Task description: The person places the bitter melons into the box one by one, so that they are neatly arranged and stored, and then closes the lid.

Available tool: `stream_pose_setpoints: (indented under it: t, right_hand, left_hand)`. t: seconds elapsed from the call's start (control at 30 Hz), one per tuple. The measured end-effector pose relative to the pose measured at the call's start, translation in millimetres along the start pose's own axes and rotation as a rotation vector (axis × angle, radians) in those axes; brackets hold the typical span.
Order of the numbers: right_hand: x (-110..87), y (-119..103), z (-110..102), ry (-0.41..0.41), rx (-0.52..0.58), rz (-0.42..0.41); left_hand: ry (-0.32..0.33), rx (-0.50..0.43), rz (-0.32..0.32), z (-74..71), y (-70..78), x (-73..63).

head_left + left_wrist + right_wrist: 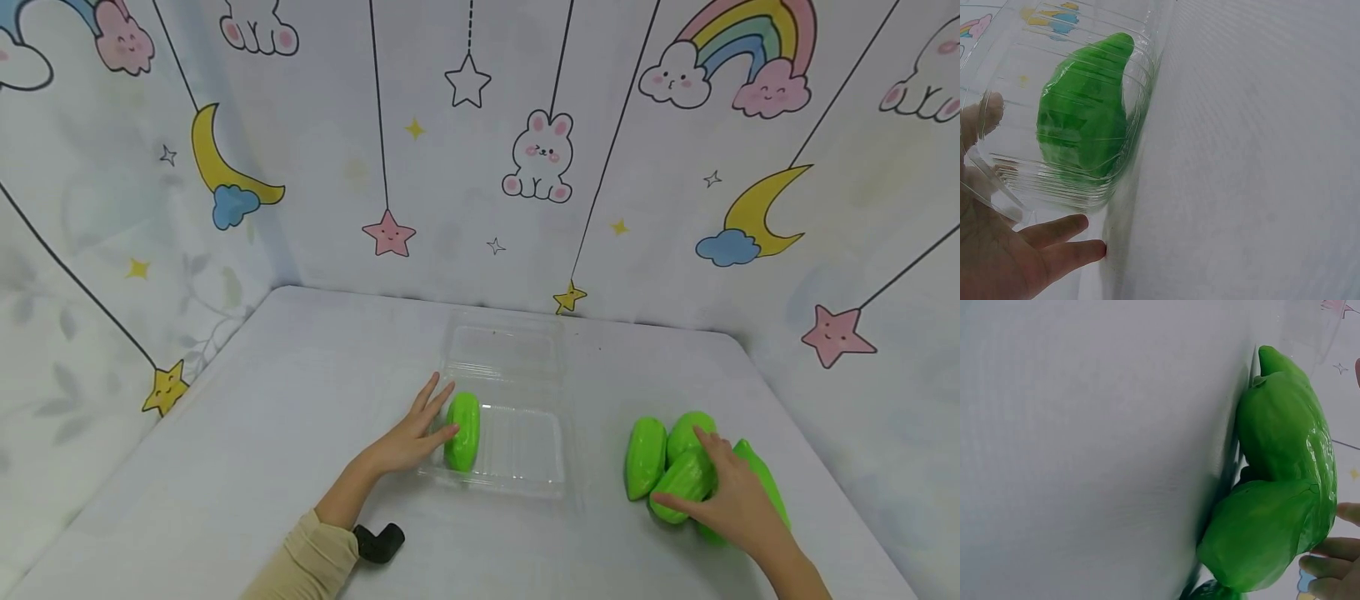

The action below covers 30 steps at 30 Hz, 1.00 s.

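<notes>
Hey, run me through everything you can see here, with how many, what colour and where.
Table: one, white, under everything
Container: one, clear, table middle, lid folded back
Boxed green piece: one, bright green, container's left side
Loose green pieces: at least four, bright green, heaped at right
Black object: one, black, beside left cuff
Backdrop: one, whitish with cartoon prints, around table
Sleeve: one, beige, left arm
Left hand: one, bare, at container's left edge
Right hand: one, bare, over the heap
</notes>
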State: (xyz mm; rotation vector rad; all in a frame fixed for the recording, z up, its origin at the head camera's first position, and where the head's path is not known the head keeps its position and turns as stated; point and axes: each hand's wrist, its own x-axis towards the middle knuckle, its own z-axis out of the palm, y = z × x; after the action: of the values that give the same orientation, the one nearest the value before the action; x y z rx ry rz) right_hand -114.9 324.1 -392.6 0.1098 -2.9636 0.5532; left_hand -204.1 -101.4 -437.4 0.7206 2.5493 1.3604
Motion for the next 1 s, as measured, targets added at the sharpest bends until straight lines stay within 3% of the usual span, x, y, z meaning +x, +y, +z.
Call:
stream_pose_setpoints:
  t: [0.43, 1.0]
  right_hand:
    - [-4.9, 7.6, 1.4, -0.027, -0.092, 0.044]
    - [-5.1, 10.4, 6.8, -0.043, -0.048, 0.027]
  left_hand:
    - [0.006, -0.004, 0.002, 0.1, 0.4, 0.1]
    - [-0.001, 0.005, -0.001, -0.7, 0.8, -0.6]
